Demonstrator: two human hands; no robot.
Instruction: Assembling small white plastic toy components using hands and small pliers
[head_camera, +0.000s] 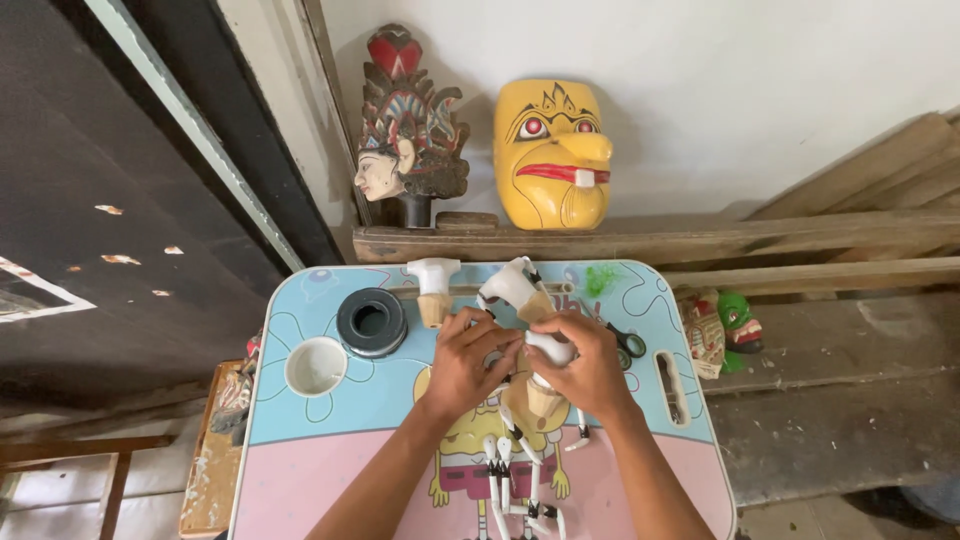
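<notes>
Head view. Left hand (468, 362) and right hand (587, 366) meet over the middle of the small table (300, 470). Both sets of fingers are closed around one white-and-wood puppet body (548, 350); its thin white arms (505, 465) hang down toward the near edge. A second puppet body (512, 288) lies just beyond the hands, a third (433, 288) to its left. Black tape roll (371, 322) and white cup (316, 366) sit left of the hands. Scissors (630, 343) lie just right. Yellow mask (552, 152) and carved head (408, 130) stand on the shelf behind.
</notes>
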